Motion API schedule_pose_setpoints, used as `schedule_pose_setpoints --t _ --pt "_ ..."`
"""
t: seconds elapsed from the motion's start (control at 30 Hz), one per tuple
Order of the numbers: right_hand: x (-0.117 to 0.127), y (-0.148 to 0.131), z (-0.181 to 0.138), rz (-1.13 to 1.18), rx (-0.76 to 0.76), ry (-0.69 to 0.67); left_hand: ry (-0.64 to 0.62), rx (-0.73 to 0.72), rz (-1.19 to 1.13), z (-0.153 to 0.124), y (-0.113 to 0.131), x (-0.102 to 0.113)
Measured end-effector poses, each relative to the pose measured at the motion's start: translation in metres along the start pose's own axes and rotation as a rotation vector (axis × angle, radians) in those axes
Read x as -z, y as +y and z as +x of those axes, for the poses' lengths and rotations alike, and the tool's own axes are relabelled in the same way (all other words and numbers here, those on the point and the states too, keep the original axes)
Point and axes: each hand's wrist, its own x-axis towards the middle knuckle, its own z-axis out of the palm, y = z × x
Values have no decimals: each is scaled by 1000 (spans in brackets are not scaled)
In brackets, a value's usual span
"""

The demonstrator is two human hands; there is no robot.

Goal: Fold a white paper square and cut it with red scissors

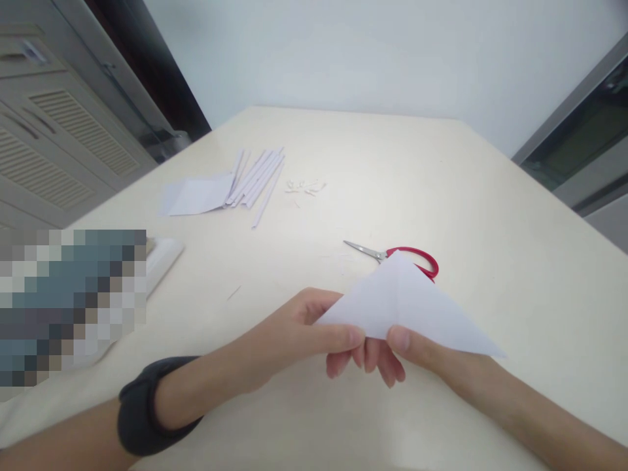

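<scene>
At upper left of the table [490, 216] lie a flat paper sheet [199, 195] and a bundle of paper strips [258, 176]. Lower centre, the left hand [289, 333] – black wristband [140, 409] on the forearm – pinches the folded white paper triangle [405, 304]. The right hand [417, 350] grips its lower edge too, thumb on top. Red-handled scissors [392, 254] lie just behind it.

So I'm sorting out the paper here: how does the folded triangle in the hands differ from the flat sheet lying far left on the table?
The folded triangle is held up off the table, pinched by the left hand and right hand; the flat sheet lies untouched on the table beside the paper strips. The triangle is three-cornered, the sheet roughly four-sided. Both are white paper.
</scene>
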Motion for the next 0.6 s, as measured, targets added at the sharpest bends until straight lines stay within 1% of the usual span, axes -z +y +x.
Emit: schedule_pose_setpoints --t 0.07,0.1,0.17,0.27,0.3,0.37,0.47,0.53,0.6 --pt "-1 0 1 -70 -83 67 -56 51 22 2 0 -2" --pt "-1 0 2 -110 -120 110 -47 65 39 2 1 -3" --pt "1 0 3 -164 -134 182 33 53 76 1 2 -2" --pt "4 -1 3 -149 -69 279 178 -2 87 -1 4 2" --pt "5 -3 2 -150 -58 314 207 -11 74 -2 4 4" --pt "5 -6 1 -202 -65 393 244 -9 37 -2 4 7" --pt "2 -9 -2 -335 -122 509 266 26 21 -2 5 9" --pt "0 -7 -3 -370 -153 540 276 48 35 -1 6 8" --pt "-1 -1 -2 -367 -97 470 285 79 54 0 6 6"
